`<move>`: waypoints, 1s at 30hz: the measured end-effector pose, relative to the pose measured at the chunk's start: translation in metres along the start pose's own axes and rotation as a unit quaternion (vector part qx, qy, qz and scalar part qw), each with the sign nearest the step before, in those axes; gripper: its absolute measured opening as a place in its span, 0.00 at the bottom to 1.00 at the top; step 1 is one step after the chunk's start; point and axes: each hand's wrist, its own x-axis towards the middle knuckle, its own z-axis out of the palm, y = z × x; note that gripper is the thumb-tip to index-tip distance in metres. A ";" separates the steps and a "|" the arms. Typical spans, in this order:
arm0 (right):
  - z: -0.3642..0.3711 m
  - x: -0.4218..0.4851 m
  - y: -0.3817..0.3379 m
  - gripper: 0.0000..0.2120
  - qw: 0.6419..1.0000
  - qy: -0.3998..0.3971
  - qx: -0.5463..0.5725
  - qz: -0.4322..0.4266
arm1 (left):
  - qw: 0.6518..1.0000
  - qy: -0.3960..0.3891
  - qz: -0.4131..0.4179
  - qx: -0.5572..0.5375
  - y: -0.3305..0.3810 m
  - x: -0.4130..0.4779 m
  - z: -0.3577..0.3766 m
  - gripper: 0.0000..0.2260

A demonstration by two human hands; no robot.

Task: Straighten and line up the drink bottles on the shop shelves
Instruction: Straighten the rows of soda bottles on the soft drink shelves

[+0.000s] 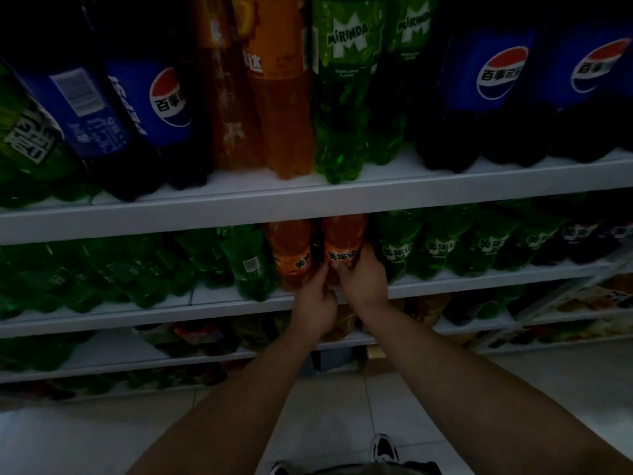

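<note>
Two orange soda bottles stand side by side on the second shelf [479, 274]. My right hand [363, 279] is wrapped around the lower part of the right orange bottle [344, 240]. My left hand [313, 305] reaches in from below and its fingers press on the base of the same bottle, right next to the left orange bottle [290, 252]. Green bottles fill the shelf on both sides; one green bottle [250, 265] at the left stands forward and tilted.
The top shelf [308, 204] carries large Pepsi [161, 108], orange [281, 108] and green Mirinda [349, 97] bottles. Lower shelves hold more dark goods. White floor tiles and my shoes [385, 449] lie below.
</note>
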 end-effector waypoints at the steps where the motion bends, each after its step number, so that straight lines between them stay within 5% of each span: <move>1: -0.001 0.002 0.000 0.21 1.000 -0.005 -0.009 -0.010 | 1.000 0.009 0.003 0.007 -0.001 0.000 0.001 0.27; 7: -0.006 0.005 0.009 0.20 0.998 -0.025 -0.026 -0.056 | 0.999 0.027 -0.020 -0.011 -0.002 -0.004 0.000 0.24; 12: -0.007 0.000 0.016 0.23 0.997 -0.003 -0.009 -0.075 | 0.927 0.347 -0.139 -0.042 0.006 -0.009 -0.012 0.17; 19: -0.005 -0.027 0.036 0.26 0.996 -0.042 0.016 -0.076 | 0.883 0.403 -0.228 -0.080 0.046 0.029 0.003 0.38; 22: -0.005 -0.031 0.042 0.28 0.996 -0.041 0.016 -0.072 | 0.867 0.424 -0.250 -0.075 0.051 0.038 0.007 0.38; 30: -0.009 -0.020 0.045 0.22 0.997 -0.027 0.006 -0.072 | 0.936 0.318 -0.149 -0.015 0.022 0.026 -0.009 0.30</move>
